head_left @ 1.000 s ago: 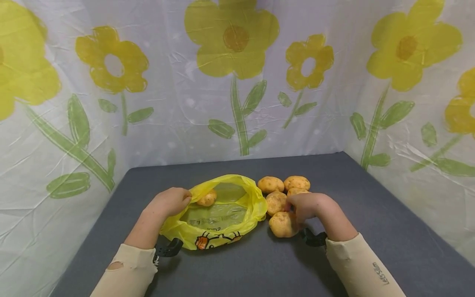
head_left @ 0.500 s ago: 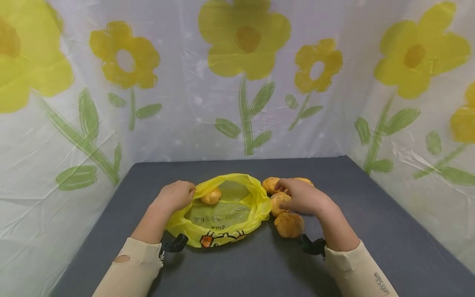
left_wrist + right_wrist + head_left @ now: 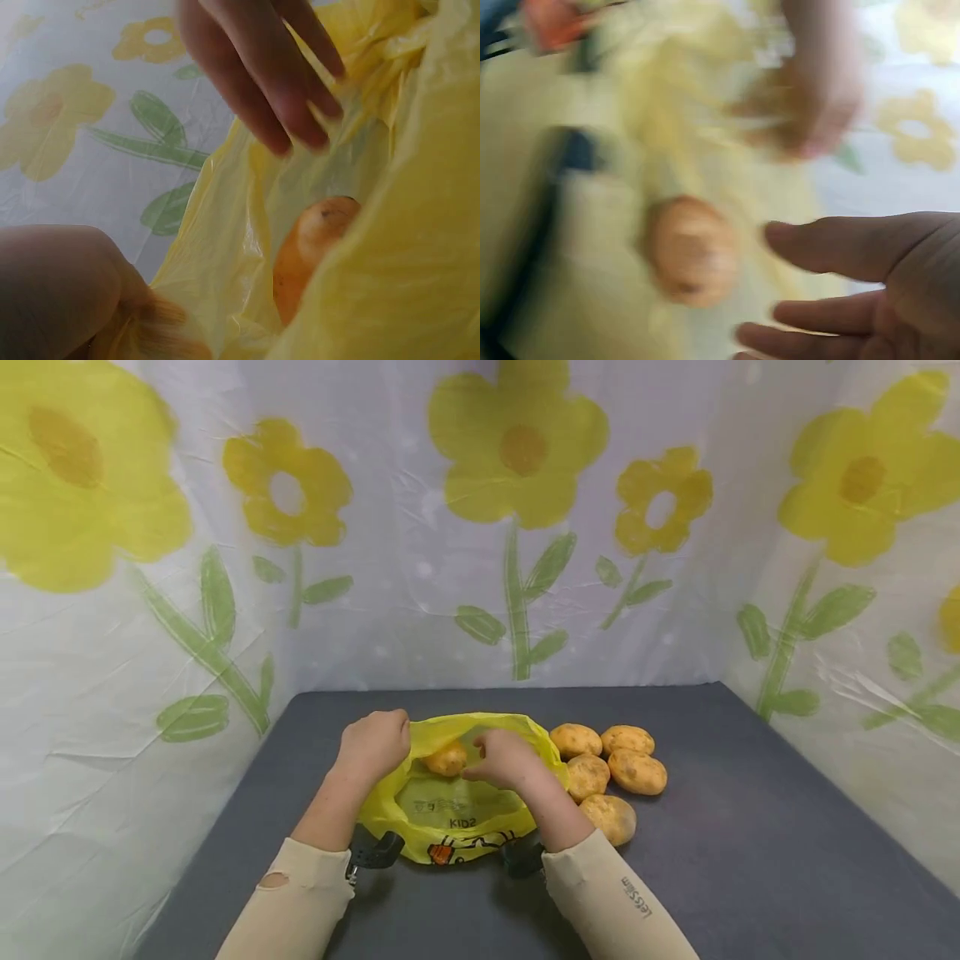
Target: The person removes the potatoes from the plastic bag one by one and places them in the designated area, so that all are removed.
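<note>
A yellow plastic bag with a printed cartoon front lies with its mouth wide apart on the dark table. My left hand grips the bag's left rim; the left wrist view shows the plastic bunched in its fingers. Inside the bag, near that side, sits one potato. Over the bag's mouth hangs my right hand, holding nothing. Its thumb and fingers are spread apart, close to the potato but not touching it in the right wrist view, which is blurred.
Several potatoes lie grouped right of the bag, among them a near one and one at the right. A white curtain with yellow flowers stands behind the dark table and at both sides.
My right hand has left the potatoes on the right, nothing in it, and moved left over the bag's mouth. My left hand still holds the rim. The head view has shifted slightly.
</note>
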`<state>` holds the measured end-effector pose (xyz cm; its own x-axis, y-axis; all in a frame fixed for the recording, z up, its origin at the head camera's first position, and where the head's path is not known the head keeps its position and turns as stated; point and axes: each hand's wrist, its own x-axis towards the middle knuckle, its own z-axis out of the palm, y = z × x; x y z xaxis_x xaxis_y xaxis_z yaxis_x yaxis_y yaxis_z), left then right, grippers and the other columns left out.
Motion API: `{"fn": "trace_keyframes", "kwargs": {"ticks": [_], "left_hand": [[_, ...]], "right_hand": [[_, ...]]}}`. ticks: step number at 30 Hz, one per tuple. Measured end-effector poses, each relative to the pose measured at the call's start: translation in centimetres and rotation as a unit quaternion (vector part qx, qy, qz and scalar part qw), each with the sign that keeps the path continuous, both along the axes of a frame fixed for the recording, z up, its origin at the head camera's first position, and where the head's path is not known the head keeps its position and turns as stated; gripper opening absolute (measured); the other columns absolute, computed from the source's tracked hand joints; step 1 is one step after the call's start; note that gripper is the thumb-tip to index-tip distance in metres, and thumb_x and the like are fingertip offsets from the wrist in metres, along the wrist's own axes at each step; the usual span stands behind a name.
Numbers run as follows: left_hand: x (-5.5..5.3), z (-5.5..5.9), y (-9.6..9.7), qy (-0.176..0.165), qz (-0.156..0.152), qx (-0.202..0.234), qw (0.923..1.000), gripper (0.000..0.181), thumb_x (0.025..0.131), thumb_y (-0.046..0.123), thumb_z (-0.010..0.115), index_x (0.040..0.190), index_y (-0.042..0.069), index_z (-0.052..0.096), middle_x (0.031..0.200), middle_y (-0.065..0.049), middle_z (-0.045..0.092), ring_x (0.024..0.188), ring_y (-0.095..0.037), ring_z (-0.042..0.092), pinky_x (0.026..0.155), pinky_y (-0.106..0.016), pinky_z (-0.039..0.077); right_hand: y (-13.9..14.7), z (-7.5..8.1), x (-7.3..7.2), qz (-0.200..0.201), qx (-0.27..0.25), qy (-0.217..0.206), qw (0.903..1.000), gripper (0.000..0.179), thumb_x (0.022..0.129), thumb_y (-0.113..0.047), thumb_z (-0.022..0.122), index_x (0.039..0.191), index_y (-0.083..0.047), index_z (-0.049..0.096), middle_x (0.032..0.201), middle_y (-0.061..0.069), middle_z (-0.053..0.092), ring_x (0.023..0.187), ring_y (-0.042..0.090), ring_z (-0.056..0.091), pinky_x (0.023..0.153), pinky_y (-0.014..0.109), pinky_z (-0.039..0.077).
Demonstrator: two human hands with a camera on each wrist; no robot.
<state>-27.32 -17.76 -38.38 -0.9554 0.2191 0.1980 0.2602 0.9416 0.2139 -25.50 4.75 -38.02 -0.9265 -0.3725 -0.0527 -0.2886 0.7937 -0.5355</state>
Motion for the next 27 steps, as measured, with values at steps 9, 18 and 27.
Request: {"fn": "trace_keyframes", "kwargs": {"ticks": [9,18,27], "left_hand": [[0.7,0.9,0.4,0.030,0.002,0.010,0.9995,0.026,0.108,0.013,0.044,0.099,0.005,0.067,0.061,-0.003,0.046,0.051,-0.016,0.037,0.049,-0.033,0.032],[0.9,1.4,0.5,-0.001,-0.026,0.009,0.9996,0.024,0.108,0.013,0.044,0.101,0.006,0.066,0.067,-0.003,0.051,0.056,-0.017,0.043,0.053,-0.034,0.035],[0.8,1.5,0.2,0.005,-0.014,0.009,0.9999,0.026,0.108,0.012,0.044,0.089,0.009,0.061,0.063,-0.003,0.044,0.053,-0.017,0.037,0.051,-0.034,0.033]], "right_hand": [[-2.9,-4.5,-1.4,-0.015,-0.084,0.025,0.9960,0.044,0.101,-0.028,0.068,0.132,0.002,0.056,0.113,0.017,0.066,0.099,0.032,0.063,0.084,0.046,0.051],[-3.2,-5.5,-1.3,-0.097,-0.119,0.043,0.9872,0.041,0.099,-0.025,0.071,0.130,-0.003,0.055,0.100,0.013,0.065,0.086,0.026,0.062,0.075,0.041,0.051],[-1.3,-2.9,-1.3,-0.068,-0.121,0.004,0.9903,0.060,0.089,-0.023,0.080,0.139,0.001,0.057,0.115,0.016,0.068,0.099,0.030,0.065,0.082,0.045,0.054]]}}
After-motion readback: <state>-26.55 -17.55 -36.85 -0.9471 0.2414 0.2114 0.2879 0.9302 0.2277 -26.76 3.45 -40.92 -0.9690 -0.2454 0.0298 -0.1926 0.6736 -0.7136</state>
